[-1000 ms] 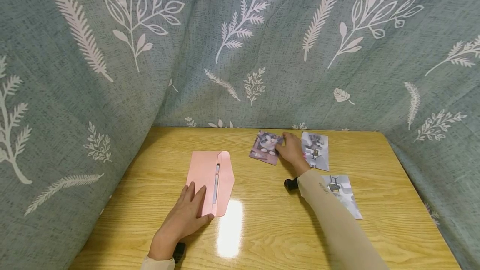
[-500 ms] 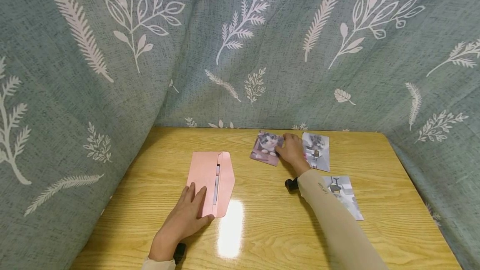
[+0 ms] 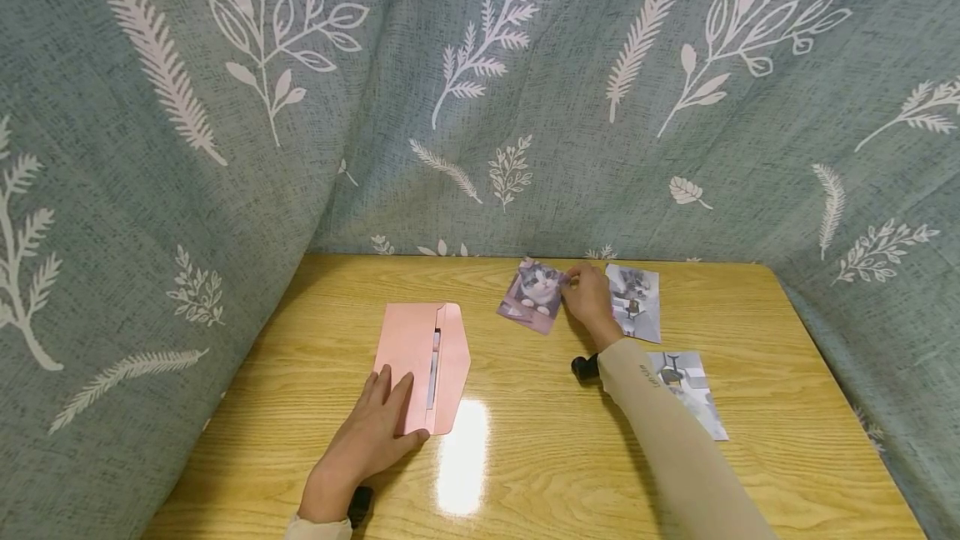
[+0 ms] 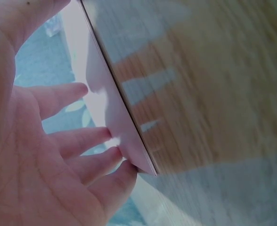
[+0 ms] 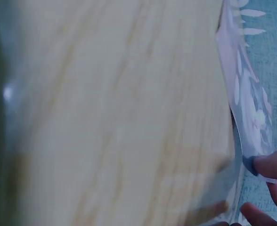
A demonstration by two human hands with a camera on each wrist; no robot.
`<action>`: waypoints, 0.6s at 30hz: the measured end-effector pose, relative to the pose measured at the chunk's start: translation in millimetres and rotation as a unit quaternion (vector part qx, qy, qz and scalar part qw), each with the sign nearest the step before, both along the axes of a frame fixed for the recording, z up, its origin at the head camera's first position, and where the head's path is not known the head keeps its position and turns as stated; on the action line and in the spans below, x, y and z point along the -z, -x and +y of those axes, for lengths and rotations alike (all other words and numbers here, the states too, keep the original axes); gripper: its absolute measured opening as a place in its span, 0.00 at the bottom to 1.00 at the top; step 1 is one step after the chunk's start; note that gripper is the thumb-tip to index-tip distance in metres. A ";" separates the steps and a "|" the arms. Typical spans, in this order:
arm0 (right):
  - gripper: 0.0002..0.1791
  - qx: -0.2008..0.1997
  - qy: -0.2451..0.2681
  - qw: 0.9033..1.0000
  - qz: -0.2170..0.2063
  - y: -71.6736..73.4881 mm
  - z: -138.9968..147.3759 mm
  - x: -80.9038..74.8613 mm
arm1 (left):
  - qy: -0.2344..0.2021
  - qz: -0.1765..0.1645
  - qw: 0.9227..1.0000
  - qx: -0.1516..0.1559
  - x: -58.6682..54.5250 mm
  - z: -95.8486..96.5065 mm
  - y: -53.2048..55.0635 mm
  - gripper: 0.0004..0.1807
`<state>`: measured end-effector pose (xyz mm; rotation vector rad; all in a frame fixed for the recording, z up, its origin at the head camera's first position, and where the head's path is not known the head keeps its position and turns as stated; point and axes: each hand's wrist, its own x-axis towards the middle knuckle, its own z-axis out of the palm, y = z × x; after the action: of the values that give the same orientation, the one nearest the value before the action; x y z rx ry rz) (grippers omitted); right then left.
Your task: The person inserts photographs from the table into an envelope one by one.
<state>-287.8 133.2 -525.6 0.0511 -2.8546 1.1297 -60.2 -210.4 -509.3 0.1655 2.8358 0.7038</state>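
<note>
My left hand (image 3: 363,432) rests with spread, straight fingers on the lower part of a pink envelope (image 3: 408,332). The envelope's flap is unfolded to the right, and a strip of something grey and white shows in its mouth. In the left wrist view, the fingertips touch the envelope's pink face (image 4: 101,113). At the table's far side my right hand (image 3: 588,298) pinches the right edge of a kitten photo (image 3: 531,294). In the right wrist view that photo (image 5: 244,94) bends upward at the pinched corner, thumb (image 5: 272,165) on top.
Two more printed photos lie to the right: one photo (image 3: 636,298) beside the right hand, another photo (image 3: 693,398) nearer, partly covered by the sleeve. A patterned curtain (image 3: 480,107) encloses the wooden table (image 3: 525,440) at the back and sides.
My right hand has taken the kitten photo by its right edge, raising that edge and turning the photo slightly. The left hand and envelope have stayed in place.
</note>
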 end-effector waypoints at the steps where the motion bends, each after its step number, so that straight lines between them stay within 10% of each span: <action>1: 0.10 -0.001 0.008 1.000 0.000 -0.1 0.2 -0.4 | 0.000 0.000 1.000 0.000 0.0 0.1 -0.1 0.49; 18: 0.13 0.014 0.208 0.977 -0.038 -10.2 5.4 -4.2 | 0.005 -0.005 1.000 0.003 -0.3 0.3 0.1 0.49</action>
<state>-277.6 138.6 -521.4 -0.0566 -2.6047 1.7263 -60.3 -210.1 -509.0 0.1691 2.8274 0.6878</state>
